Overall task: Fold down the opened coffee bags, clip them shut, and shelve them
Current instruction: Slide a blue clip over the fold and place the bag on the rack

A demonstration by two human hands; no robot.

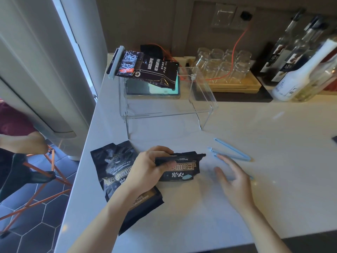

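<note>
On the white countertop (pixel 228 207), near its front-left edge, lies a black foil coffee bag (pixel 116 172) printed "Treasure BLUE MOUNTAIN" and "454g". Left hand (pixel 145 168) pinches the folded-down top of a second black bag (pixel 182 168), which rests beside it and partly over it; its print reads upside down. Right hand (pixel 231 181) hovers open, fingers spread, over blurred pale blue plastic clips (pixel 231 152). A third bag (pixel 147 70), marked "BAKED COFFEE, NET WEIGHT 454g", sits clipped on a clear acrylic shelf (pixel 200 99). Upturned glasses (pixel 224 64) fill a wooden tray at the back wall; hexagonal dark floor tiles lie to the left.
</note>
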